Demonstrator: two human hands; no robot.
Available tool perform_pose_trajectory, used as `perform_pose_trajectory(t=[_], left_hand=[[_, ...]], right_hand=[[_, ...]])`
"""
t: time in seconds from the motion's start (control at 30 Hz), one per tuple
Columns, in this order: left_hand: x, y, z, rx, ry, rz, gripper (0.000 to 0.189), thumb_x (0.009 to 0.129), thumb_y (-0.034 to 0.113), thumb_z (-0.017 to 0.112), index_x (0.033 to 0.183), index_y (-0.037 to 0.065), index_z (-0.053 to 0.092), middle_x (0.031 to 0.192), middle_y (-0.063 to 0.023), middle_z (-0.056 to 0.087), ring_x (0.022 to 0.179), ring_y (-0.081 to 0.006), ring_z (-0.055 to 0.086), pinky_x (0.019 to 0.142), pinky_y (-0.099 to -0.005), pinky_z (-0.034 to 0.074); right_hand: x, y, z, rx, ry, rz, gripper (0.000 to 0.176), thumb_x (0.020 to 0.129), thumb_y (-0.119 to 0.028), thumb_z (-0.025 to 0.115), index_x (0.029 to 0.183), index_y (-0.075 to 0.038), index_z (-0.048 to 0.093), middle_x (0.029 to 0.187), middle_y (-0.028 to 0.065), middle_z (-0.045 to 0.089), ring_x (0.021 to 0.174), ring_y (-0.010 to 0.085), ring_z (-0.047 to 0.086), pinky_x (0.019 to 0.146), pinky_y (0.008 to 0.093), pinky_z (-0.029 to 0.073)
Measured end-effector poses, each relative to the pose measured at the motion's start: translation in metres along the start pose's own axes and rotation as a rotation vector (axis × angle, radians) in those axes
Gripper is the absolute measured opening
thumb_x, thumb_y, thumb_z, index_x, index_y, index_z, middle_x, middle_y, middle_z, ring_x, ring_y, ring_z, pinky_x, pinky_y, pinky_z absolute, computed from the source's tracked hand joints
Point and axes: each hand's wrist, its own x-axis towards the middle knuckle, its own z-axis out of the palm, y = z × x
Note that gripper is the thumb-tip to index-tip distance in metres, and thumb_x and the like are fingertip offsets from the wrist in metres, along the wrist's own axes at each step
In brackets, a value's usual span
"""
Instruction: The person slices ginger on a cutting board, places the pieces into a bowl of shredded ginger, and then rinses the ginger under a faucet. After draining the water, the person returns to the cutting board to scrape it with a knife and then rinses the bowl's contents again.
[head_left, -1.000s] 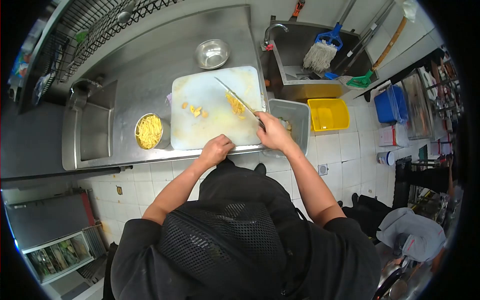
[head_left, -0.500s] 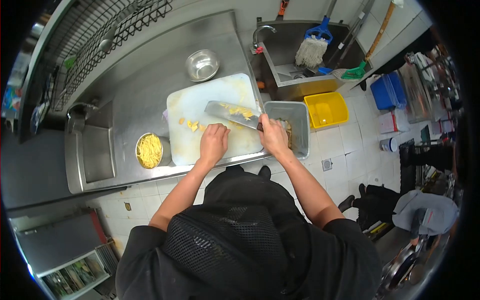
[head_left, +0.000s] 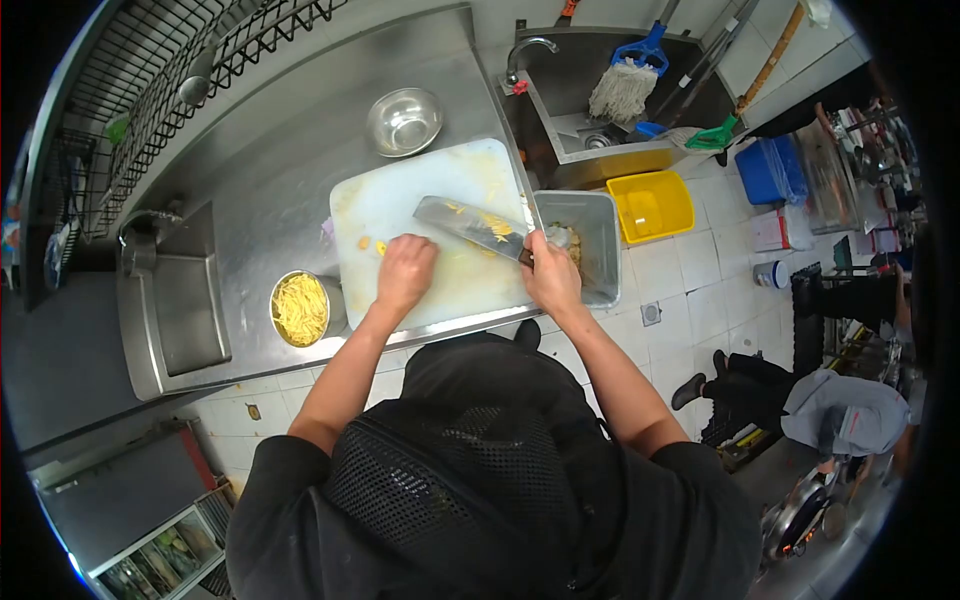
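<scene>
My right hand (head_left: 552,274) grips the dark handle of a wide-bladed cleaver (head_left: 468,224) at the right edge of the white cutting board (head_left: 375,205). Thin yellow strips (head_left: 497,228) lie on the flat of the blade. My left hand (head_left: 407,272) rests on the left part of the board with its fingers curled over yellow pieces; what they hold is mostly hidden. A few small yellow slices (head_left: 364,243) show beside its fingertips. Left of the board stands a metal container (head_left: 336,300) full of yellow strips (head_left: 300,310).
An empty metal bowl (head_left: 404,122) sits behind the board. A grey bin (head_left: 598,245) with scraps and a yellow tub (head_left: 651,208) are at the right. A sink (head_left: 188,300) is at the left, another with a mop (head_left: 625,90) at the back right. A person (head_left: 845,410) stands far right.
My left hand has moved left across the board, onto the yellow pieces. The cleaver stays in my right hand, nearly in place, with strips still on the blade.
</scene>
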Motion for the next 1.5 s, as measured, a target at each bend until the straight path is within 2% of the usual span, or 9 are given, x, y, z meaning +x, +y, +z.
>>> perform_pose_trajectory(t=[0.2,0.4,0.83,0.93,1.0,1.1,1.33,1.43,1.5], left_hand=[[0.011,0.038,-0.041,0.083,0.033,-0.216,0.037,0.08,0.024,0.076,0.111,0.004,0.07,0.128,-0.014,0.062,0.123,-0.0306,0.054,0.104,-0.0434,0.042],[0.039,0.074,-0.019,-0.147,-0.387,0.275,0.093,0.091,0.064,0.054,0.149,-0.006,0.035,0.156,-0.0232,0.036,0.148,-0.0349,0.03,0.123,-0.0442,0.023],[0.056,0.019,0.003,-0.272,-0.419,0.314,0.085,0.098,0.058,0.047,0.151,-0.007,0.03,0.157,-0.0241,0.033,0.149,-0.0358,0.027,0.123,-0.0427,0.022],[0.061,0.009,0.013,-0.358,-0.278,0.158,0.078,0.1,0.051,0.048,0.15,-0.007,0.032,0.156,-0.0253,0.035,0.148,-0.0367,0.029,0.122,-0.0429,0.024],[0.066,0.003,0.032,-0.333,-0.015,-0.248,0.074,0.1,0.046,0.052,0.148,-0.007,0.035,0.153,-0.0269,0.039,0.146,-0.0375,0.032,0.121,-0.0433,0.025],[0.07,0.015,0.045,-0.318,0.022,-0.276,0.07,0.098,0.041,0.057,0.146,-0.007,0.039,0.15,-0.0276,0.042,0.144,-0.0388,0.036,0.12,-0.0433,0.028],[0.053,0.042,0.036,-0.511,-0.177,-0.063,0.07,0.097,0.041,0.059,0.145,-0.006,0.041,0.147,-0.0267,0.046,0.142,-0.0389,0.039,0.119,-0.0456,0.029],[0.05,0.047,0.036,-0.407,0.007,-0.1,0.073,0.096,0.042,0.059,0.146,-0.007,0.039,0.148,-0.0277,0.044,0.143,-0.0389,0.036,0.119,-0.0471,0.027],[0.05,0.055,0.051,-0.202,0.131,-0.386,0.076,0.097,0.045,0.058,0.146,-0.009,0.038,0.15,-0.0289,0.04,0.145,-0.04,0.033,0.12,-0.0471,0.025]], right_hand=[[0.003,-0.01,0.006,0.091,-0.075,0.058,0.04,0.078,-0.004,0.073,0.108,-0.006,0.045,0.093,0.0203,0.067,0.087,0.0449,0.065,0.074,0.0513,0.05],[-0.008,-0.009,0.018,0.144,0.027,-0.128,0.033,0.08,-0.004,0.066,0.105,-0.003,0.045,0.089,0.0236,0.065,0.085,0.0458,0.064,0.073,0.0541,0.05],[-0.111,0.058,-0.043,0.046,0.049,0.201,0.036,0.078,-0.007,0.073,0.105,-0.005,0.048,0.095,0.0189,0.065,0.091,0.0412,0.065,0.077,0.0477,0.052],[-0.107,0.062,-0.048,0.135,0.137,0.171,0.038,0.081,-0.007,0.07,0.114,-0.005,0.05,0.1,0.0221,0.067,0.091,0.0424,0.067,0.077,0.0478,0.053],[-0.089,0.057,-0.046,0.195,0.152,0.151,0.038,0.082,-0.007,0.069,0.114,-0.004,0.05,0.097,0.0222,0.068,0.088,0.0425,0.067,0.076,0.0471,0.053],[-0.065,0.038,-0.047,0.283,0.148,0.157,0.033,0.084,-0.007,0.067,0.113,-0.001,0.053,0.088,0.0231,0.069,0.08,0.0428,0.068,0.073,0.0452,0.053],[-0.083,0.037,-0.047,0.733,-0.102,0.426,0.03,0.088,-0.005,0.065,0.116,0.001,0.059,0.076,0.0088,0.065,0.056,0.0168,0.062,0.05,0.0334,0.049],[-0.097,0.034,-0.044,0.935,-0.14,0.555,0.026,0.09,-0.003,0.059,0.116,0.001,0.061,0.074,0.0053,0.063,0.047,0.0108,0.056,0.038,0.0254,0.043],[-0.102,0.041,-0.032,1.019,-0.189,0.608,0.029,0.091,-0.003,0.058,0.119,0.003,0.06,0.074,0.0059,0.063,0.048,0.0117,0.057,0.038,0.0267,0.044]])
